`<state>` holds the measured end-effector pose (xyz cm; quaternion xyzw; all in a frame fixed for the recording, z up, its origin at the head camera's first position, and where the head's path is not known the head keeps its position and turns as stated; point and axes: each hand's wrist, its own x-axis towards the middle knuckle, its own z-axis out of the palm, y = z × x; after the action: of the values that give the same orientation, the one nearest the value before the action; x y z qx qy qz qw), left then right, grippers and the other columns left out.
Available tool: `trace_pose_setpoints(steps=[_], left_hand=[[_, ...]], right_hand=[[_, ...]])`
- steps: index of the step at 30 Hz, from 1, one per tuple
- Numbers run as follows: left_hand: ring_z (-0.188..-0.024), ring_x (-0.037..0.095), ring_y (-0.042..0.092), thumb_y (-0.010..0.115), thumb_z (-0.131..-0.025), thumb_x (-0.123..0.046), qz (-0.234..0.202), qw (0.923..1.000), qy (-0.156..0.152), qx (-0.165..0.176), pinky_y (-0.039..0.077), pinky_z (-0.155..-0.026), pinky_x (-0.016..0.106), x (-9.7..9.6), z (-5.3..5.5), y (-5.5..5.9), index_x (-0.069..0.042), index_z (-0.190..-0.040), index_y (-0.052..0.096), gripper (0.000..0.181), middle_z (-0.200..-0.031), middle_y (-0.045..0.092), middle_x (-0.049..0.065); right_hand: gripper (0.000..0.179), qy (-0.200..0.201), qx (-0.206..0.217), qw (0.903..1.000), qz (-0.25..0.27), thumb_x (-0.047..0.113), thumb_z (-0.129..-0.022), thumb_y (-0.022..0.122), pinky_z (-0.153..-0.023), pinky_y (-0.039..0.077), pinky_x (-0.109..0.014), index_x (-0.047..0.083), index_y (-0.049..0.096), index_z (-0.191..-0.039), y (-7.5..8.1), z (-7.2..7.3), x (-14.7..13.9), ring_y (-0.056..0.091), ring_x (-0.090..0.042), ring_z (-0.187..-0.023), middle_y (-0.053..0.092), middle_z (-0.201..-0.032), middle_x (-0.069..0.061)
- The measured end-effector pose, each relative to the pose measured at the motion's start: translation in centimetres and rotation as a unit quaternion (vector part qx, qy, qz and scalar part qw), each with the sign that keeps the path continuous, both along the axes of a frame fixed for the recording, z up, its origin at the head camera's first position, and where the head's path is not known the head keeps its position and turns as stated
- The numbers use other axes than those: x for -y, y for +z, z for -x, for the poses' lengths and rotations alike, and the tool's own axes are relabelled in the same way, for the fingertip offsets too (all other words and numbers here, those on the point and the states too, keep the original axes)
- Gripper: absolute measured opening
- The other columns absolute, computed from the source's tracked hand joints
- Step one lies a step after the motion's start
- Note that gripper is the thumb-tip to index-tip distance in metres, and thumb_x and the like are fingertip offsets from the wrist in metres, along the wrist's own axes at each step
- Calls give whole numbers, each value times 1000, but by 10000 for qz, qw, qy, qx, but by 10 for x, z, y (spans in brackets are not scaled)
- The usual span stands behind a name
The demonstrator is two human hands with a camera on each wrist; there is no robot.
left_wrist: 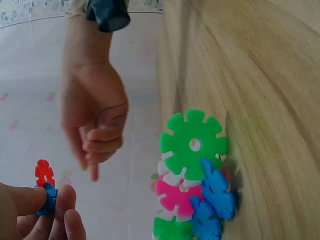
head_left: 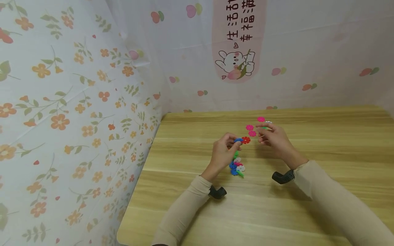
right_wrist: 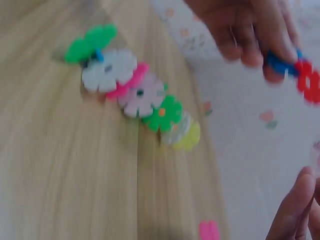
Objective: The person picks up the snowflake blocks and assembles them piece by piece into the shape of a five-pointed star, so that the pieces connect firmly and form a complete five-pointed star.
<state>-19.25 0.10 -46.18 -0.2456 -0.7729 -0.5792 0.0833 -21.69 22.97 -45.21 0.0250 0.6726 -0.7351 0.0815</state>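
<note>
My left hand (head_left: 224, 152) pinches a blue notched plastic disc (head_left: 238, 140) between thumb and fingers. A red disc (head_left: 245, 140) is joined to the blue one; both show in the right wrist view as well, the red disc (right_wrist: 309, 82) sticking out past the fingertips. My right hand (head_left: 275, 140) hovers to the right, apart from the red disc, its fingers loosely bent with nothing visible in them; the left wrist view shows this hand (left_wrist: 97, 110) too. Nearest to it lie pink discs (head_left: 252, 133) on the table.
Below my left hand a cluster of green, white, pink and blue discs (head_left: 236, 166) lies on the wooden table (head_left: 338, 147). Beyond my right hand are another pink disc (head_left: 261, 119) and a white disc (head_left: 268, 122), partly hidden. Patterned cloth (head_left: 191, 68) hangs behind.
</note>
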Motion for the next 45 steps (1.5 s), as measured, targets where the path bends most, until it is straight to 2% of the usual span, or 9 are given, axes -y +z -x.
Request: trace_pose_setpoints(steps=[3, 7, 10, 14, 19, 27, 32, 39, 45], left_hand=[[-74, 28, 72, 67, -96, -7, -45, 10000, 37, 44, 56, -66, 24, 2, 1, 1, -5, -104, 63, 9, -84, 72, 2], [-74, 32, 72, 67, -96, -8, -123, 9999, 39, 89, 56, -65, 24, 3, 1, 3, -5, -104, 63, 10, -84, 72, 1], [-74, 32, 71, 67, -96, -8, -146, 9998, 24, 114, 57, -65, 25, 4, 0, 5, -5, -104, 62, 10, -83, 71, 2], [-72, 24, 71, 67, -97, -9, -107, 9999, 43, 115, 57, -65, 25, 4, 0, 6, -5, -104, 63, 9, -84, 72, 7], [-70, 14, 70, 67, -97, -10, -56, 10000, 39, 58, 56, -65, 24, 3, -1, 4, -6, -103, 63, 9, -84, 72, 9], [-71, 19, 71, 67, -96, -10, -29, 10000, -3, 6, 56, -65, 24, 0, -1, 7, -7, -103, 63, 8, -83, 72, 1], [-71, 16, 71, 68, -96, -10, -6, 10000, -17, -26, 56, -64, 24, -2, 0, 9, -7, -103, 64, 8, -84, 72, 2], [-69, 2, 66, 67, -96, -9, 104, 9999, -39, -40, 56, -65, 23, -2, -2, 12, -7, -104, 63, 9, -83, 72, 2], [-69, 3, 67, 67, -96, -8, 56, 10000, -29, -56, 56, -65, 24, -1, -4, 15, -6, -104, 63, 9, -83, 72, 2]], right_hand=[[30, -199, 95, 9997, -120, 25, -102, 61, -57, 53, -21, 16, 55, -130, -10, 11, -11, 59, -8, -58, 55, -86, -4], [46, -311, 174, 9971, -678, 25, -103, 58, -54, 50, -20, 7, 44, -142, -25, 22, -21, 54, -5, -55, 52, -82, -3], [52, -384, 240, 9925, -1135, 20, -103, 57, -52, 49, -19, 1, 38, -147, -36, 26, -27, 53, -4, -56, 52, -83, -2], [55, -476, 378, 9884, -1389, 17, -101, 59, -51, 50, -20, 2, 38, -149, -46, 29, -32, 53, -2, -54, 57, -83, -3], [59, -479, 368, 9864, -1529, 15, -98, 64, -50, 50, -20, 6, 39, -151, -52, 34, -34, 52, -2, -51, 59, -78, -2], [62, -800, 571, 9701, -2218, 11, -93, 69, -47, 50, -21, 4, 41, -148, -56, 44, -29, 55, -3, -47, 59, -68, 0], [50, -847, 540, 9638, -2470, 10, -92, 69, -48, 51, -21, 0, 51, -138, -54, 44, -26, 56, -4, -50, 62, -77, -6], [47, -524, 626, 9561, -2813, 15, -93, 70, -51, 49, -21, -7, 50, -129, -53, 41, -31, 58, -5, -52, 63, -76, -1], [39, 249, 410, 9359, -3489, 22, -94, 67, -49, 46, -24, -8, 53, -113, -50, 36, -34, 55, -9, -50, 58, -60, -1]])
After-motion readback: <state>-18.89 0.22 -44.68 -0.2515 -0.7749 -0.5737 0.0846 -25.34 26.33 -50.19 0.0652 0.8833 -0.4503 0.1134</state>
